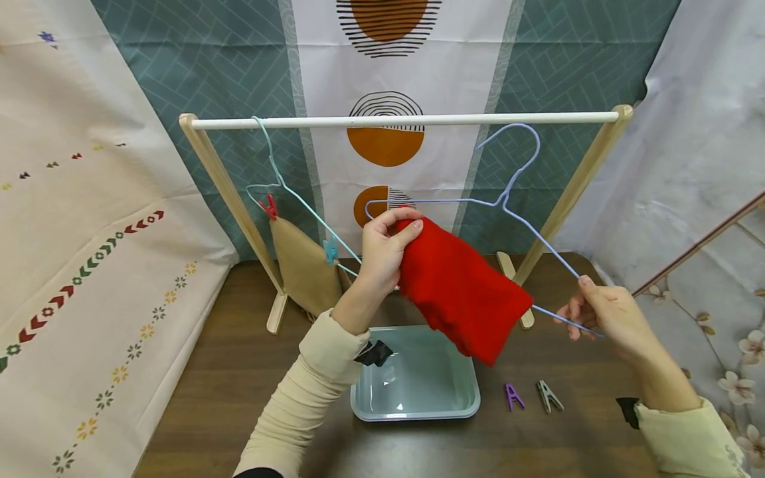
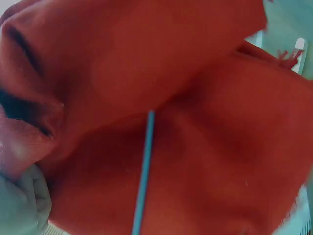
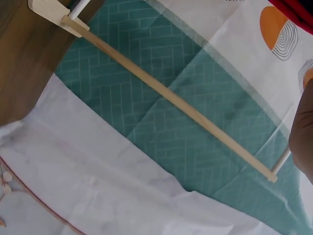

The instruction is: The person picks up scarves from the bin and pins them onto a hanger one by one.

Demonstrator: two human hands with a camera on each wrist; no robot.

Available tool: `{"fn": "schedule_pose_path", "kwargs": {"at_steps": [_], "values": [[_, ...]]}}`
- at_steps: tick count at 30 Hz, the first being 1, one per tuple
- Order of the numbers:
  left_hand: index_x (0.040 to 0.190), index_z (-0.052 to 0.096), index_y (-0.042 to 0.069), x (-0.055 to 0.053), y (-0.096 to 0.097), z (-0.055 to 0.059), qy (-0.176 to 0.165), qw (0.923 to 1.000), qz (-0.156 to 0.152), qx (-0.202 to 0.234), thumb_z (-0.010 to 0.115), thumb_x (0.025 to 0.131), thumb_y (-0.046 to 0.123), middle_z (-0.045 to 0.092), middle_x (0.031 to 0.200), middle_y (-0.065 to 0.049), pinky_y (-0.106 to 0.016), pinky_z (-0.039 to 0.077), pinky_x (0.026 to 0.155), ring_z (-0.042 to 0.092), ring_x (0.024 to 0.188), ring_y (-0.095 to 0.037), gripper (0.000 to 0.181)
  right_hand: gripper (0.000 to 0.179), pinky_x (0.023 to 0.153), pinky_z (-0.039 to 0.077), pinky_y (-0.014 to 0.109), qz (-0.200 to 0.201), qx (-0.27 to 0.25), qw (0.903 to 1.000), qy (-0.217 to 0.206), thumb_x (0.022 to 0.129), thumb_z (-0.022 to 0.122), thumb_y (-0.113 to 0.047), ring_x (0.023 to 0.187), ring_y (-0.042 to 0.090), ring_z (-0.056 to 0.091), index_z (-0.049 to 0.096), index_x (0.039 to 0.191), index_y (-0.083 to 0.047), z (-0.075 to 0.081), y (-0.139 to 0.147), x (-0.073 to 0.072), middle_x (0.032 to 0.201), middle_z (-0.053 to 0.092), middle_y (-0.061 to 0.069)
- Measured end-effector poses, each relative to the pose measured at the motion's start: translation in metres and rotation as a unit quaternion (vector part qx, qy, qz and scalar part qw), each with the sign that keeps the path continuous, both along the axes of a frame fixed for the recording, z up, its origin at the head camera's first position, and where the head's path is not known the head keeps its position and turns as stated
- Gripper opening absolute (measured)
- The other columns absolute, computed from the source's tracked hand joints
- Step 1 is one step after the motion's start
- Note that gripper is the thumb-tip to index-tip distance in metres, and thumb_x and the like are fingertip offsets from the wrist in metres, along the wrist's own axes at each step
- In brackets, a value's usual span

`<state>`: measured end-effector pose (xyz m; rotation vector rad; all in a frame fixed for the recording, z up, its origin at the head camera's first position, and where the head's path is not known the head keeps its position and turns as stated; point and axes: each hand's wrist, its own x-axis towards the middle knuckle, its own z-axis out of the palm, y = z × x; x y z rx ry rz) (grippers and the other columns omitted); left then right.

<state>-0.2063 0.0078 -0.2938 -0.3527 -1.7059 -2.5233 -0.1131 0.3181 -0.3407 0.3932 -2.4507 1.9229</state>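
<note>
Past the cream sleeve (image 1: 311,392), pinches the red cloth (image 1: 460,285) (light and floppy by its look, so best taken by opposite edges) at its top in the closed left grip (image 1: 382,255), against the lavender hanger (image 1: 505,196), clasped near one corner in the right grip (image 1: 615,318).

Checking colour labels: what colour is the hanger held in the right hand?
The hanger is pale lavender-blue; best seen in the head view.
</note>
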Motion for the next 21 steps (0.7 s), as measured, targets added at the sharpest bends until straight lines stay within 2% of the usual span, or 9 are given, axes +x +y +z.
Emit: {"fn": "schedule_pose_path", "kwargs": {"at_steps": [2, 4, 6, 8, 11, 14, 18, 21], "values": [[0.096, 0.059, -0.014, 0.003, -0.008, -0.002, 0.019, 0.9997, -0.005, -0.014, 0.059, 0.083, -0.006, 0.059, 0.09, -0.005, -0.027, 0.047, 0.062, 0.055, 0.078, -0.018, 0.015, 0.05, 0.033, 0.027, 0.033, 0.002, -0.018, 0.9996, 0.021, 0.101, 0.026, -0.019, 0.047, 0.016, 0.058, 0.051, 0.061, 0.0, 0.002, 0.002, 0.001, 0.062, 0.065, 0.004], [0.093, 0.061, -0.011, 0.004, -0.016, -0.005, 0.045, 0.9977, -0.007, -0.05, 0.06, 0.083, -0.005, 0.06, 0.091, -0.008, -0.028, 0.048, 0.061, 0.055, 0.076, -0.019, 0.012, 0.049, 0.033, 0.027, 0.033, 0.008, -0.038, 0.9982, 0.044, 0.101, 0.026, -0.013, 0.049, 0.015, 0.058, 0.051, 0.062, 0.002, 0.004, 0.005, 0.002, 0.064, 0.066, 0.006], [0.092, 0.062, -0.008, 0.006, -0.025, -0.008, 0.073, 0.9919, -0.006, -0.104, 0.061, 0.082, -0.004, 0.06, 0.092, -0.01, -0.03, 0.048, 0.062, 0.056, 0.075, -0.021, 0.01, 0.047, 0.034, 0.027, 0.031, 0.019, -0.05, 0.9962, 0.068, 0.1, 0.024, -0.008, 0.05, 0.015, 0.058, 0.051, 0.062, 0.002, 0.006, 0.009, 0.003, 0.065, 0.066, 0.006], [0.094, 0.063, -0.004, 0.006, -0.033, -0.011, 0.094, 0.9829, -0.008, -0.158, 0.061, 0.083, -0.002, 0.06, 0.094, -0.013, -0.032, 0.049, 0.063, 0.056, 0.076, -0.022, 0.012, 0.047, 0.034, 0.027, 0.032, 0.026, -0.056, 0.9943, 0.087, 0.1, 0.023, -0.005, 0.051, 0.014, 0.06, 0.051, 0.063, 0.002, 0.009, 0.012, 0.005, 0.066, 0.066, 0.006], [0.106, 0.061, 0.002, 0.006, -0.042, -0.015, 0.101, 0.9702, -0.019, -0.22, 0.062, 0.083, 0.0, 0.058, 0.101, -0.014, -0.035, 0.051, 0.066, 0.058, 0.08, -0.025, 0.023, 0.048, 0.035, 0.026, 0.032, 0.027, -0.06, 0.9927, 0.101, 0.1, 0.023, -0.003, 0.052, 0.014, 0.061, 0.052, 0.062, 0.002, 0.013, 0.016, 0.007, 0.068, 0.068, 0.006], [0.12, 0.054, 0.009, 0.005, -0.047, -0.02, 0.087, 0.9603, -0.046, -0.261, 0.061, 0.083, -0.001, 0.053, 0.111, -0.012, -0.039, 0.052, 0.066, 0.058, 0.086, -0.028, 0.039, 0.048, 0.036, 0.028, 0.032, 0.032, -0.085, 0.9899, 0.109, 0.1, 0.024, -0.003, 0.049, 0.016, 0.06, 0.052, 0.062, 0.003, 0.017, 0.018, 0.008, 0.072, 0.069, 0.008], [0.128, 0.048, 0.015, 0.003, -0.049, -0.025, 0.084, 0.949, -0.082, -0.293, 0.059, 0.081, -0.005, 0.048, 0.12, -0.007, -0.039, 0.051, 0.071, 0.054, 0.095, -0.026, 0.052, 0.046, 0.04, 0.036, 0.028, 0.045, -0.108, 0.9834, 0.139, 0.099, 0.024, -0.002, 0.048, 0.017, 0.058, 0.052, 0.063, 0.005, 0.019, 0.02, 0.009, 0.075, 0.069, 0.011], [0.126, 0.048, 0.009, 0.004, -0.047, -0.024, 0.099, 0.9529, -0.098, -0.269, 0.059, 0.08, -0.008, 0.048, 0.121, -0.009, -0.039, 0.048, 0.076, 0.05, 0.101, -0.026, 0.05, 0.044, 0.047, 0.043, 0.025, 0.052, -0.113, 0.9792, 0.16, 0.099, 0.025, 0.001, 0.048, 0.017, 0.056, 0.051, 0.064, 0.005, 0.019, 0.02, 0.01, 0.075, 0.068, 0.014]]}}
